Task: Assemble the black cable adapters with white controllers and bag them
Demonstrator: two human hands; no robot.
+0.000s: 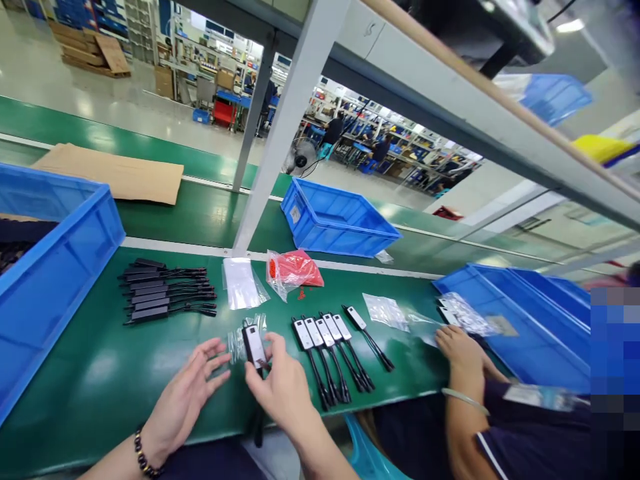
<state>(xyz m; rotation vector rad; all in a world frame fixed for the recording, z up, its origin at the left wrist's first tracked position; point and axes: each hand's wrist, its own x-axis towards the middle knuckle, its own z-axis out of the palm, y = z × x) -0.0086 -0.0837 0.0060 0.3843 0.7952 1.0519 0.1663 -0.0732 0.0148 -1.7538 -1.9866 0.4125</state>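
Observation:
My right hand point(286, 387) grips a small black cable adapter with a white face point(255, 345) between thumb and fingers; its cable hangs down past the table edge. Beside it, my left hand point(187, 383) is open, fingers spread and touching nothing. A clear plastic strip or bag point(236, 345) lies just behind the held adapter. Several white-faced adapters point(321, 332) form a row to the right, with a single one point(357, 318) set apart. On the left, several black adapters point(151, 300) lie stacked with their cables pointing right.
Clear bags point(243, 283) and a bag of red pieces point(299, 270) lie at the back. Blue bins stand left point(65, 260), behind point(345, 240) and right point(505, 327). A co-worker's hands point(460, 350) are by the right bin. A white post point(285, 127) rises behind the table.

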